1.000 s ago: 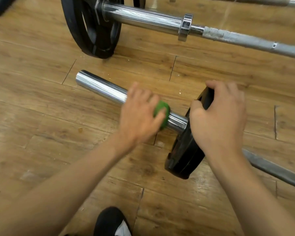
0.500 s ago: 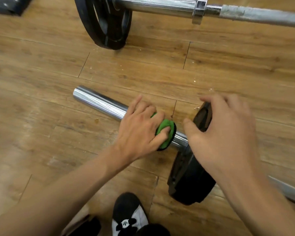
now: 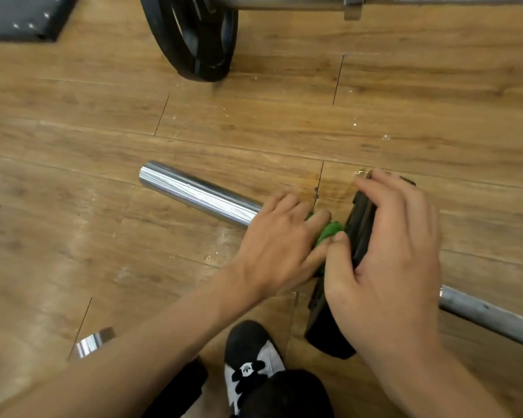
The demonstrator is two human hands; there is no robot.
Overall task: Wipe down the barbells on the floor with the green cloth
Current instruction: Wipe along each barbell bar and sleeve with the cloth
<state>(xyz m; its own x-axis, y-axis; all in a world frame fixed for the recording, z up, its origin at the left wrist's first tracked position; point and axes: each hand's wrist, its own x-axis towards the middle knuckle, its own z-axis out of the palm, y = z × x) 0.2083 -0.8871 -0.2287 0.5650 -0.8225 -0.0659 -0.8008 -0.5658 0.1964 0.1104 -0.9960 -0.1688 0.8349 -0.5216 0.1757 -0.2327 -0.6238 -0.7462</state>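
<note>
A barbell lies on the wooden floor with its shiny chrome sleeve (image 3: 197,194) pointing to the upper left. My left hand (image 3: 280,245) grips the green cloth (image 3: 329,232) around the sleeve, right against the black weight plate (image 3: 360,233). My right hand (image 3: 387,254) holds the top edge of that plate, thumb on the near face and fingers over the far side. The barbell's grey shaft (image 3: 489,316) runs off to the lower right. Most of the cloth is hidden under my left hand.
A second barbell (image 3: 287,1) with a large black plate (image 3: 194,37) lies across the top. A dark base (image 3: 18,16) sits at the top left. My black and white shoe (image 3: 251,360) is below the hands. Another chrome end (image 3: 94,345) shows at the lower left.
My left hand slid the cloth along the sleeve toward the plate until it met the plate. My right hand settled lower over the plate's edge. The camera moved closer.
</note>
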